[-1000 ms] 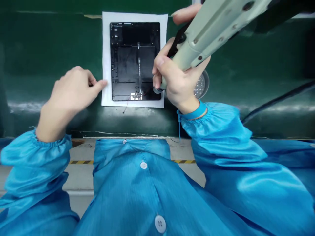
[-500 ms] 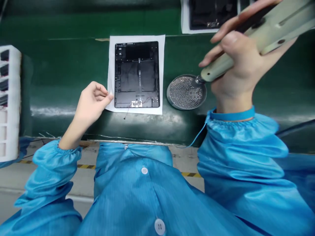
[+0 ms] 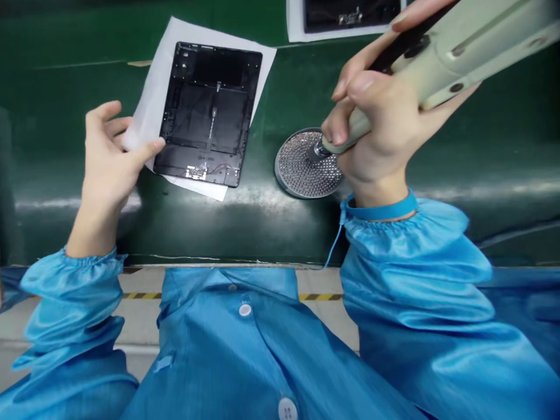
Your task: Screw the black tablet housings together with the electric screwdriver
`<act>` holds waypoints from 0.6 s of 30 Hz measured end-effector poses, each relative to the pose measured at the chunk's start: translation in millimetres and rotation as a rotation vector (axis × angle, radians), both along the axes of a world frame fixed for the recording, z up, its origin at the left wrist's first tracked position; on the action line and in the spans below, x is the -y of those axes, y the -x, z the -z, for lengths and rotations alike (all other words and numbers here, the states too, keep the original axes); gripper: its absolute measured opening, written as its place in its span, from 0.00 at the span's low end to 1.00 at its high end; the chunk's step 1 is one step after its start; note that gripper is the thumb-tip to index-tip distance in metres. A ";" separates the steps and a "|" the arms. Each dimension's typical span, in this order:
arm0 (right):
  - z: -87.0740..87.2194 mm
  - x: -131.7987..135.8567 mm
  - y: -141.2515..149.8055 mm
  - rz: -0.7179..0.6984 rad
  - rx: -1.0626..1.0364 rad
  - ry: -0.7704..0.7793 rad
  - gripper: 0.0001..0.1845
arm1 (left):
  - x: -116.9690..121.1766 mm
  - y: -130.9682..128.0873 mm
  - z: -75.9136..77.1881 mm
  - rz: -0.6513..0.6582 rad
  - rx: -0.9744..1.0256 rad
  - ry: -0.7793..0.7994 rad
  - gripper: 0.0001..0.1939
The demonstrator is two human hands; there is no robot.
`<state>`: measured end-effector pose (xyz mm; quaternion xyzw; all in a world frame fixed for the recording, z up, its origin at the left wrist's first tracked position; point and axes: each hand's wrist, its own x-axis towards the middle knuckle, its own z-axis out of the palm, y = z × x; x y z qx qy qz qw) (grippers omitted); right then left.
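My left hand (image 3: 111, 157) pinches the left edge of a white sheet (image 3: 151, 111), its thumb against the lower left edge of an opened black tablet housing (image 3: 205, 116). The housing lies on the sheet, tilted clockwise, with its inner parts, a small board and thin wires showing. In my right hand (image 3: 380, 128) is a pale green electric screwdriver (image 3: 437, 64), fingers wrapped round its body. Its bit end reaches down over a round dish (image 3: 301, 166) with a plate full of small holes. Whether the tip touches the plate I cannot tell.
A second black tablet housing (image 3: 350, 14) lies on white sheeting at the top of the green bench mat (image 3: 87, 204). The bench's front edge runs just before my body. A blue cord hangs from the band on my right wrist.
The sheet and tablet housing have turned clockwise and shifted left and away from me, my left hand moving with them. The screwdriver still points into the dish. The view has shifted slightly.
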<state>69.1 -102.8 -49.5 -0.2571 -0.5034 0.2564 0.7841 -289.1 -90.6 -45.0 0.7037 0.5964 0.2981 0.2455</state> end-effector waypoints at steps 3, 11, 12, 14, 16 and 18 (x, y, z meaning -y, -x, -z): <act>-0.7 -0.1 2.8 0.030 0.000 0.008 0.34 | 12.1 -2.1 -17.9 -0.061 -0.157 0.012 0.51; -3.9 6.6 4.4 -0.065 0.073 -0.041 0.23 | 10.1 -2.7 -34.2 -0.170 -0.519 0.112 0.25; -4.4 7.0 3.8 -0.069 0.074 -0.057 0.22 | 8.3 -1.9 -33.5 -0.180 -0.533 0.113 0.23; -6.3 8.3 2.4 -0.064 0.087 -0.081 0.22 | 3.6 -0.2 -31.4 -0.216 -0.535 0.070 0.22; -9.2 10.5 0.6 -0.051 0.136 -0.039 0.27 | -3.5 2.1 -29.0 -0.244 -0.494 -0.023 0.23; -11.7 13.3 -1.9 -0.063 0.206 0.041 0.32 | -12.6 5.0 -28.4 -0.240 -0.336 -0.060 0.27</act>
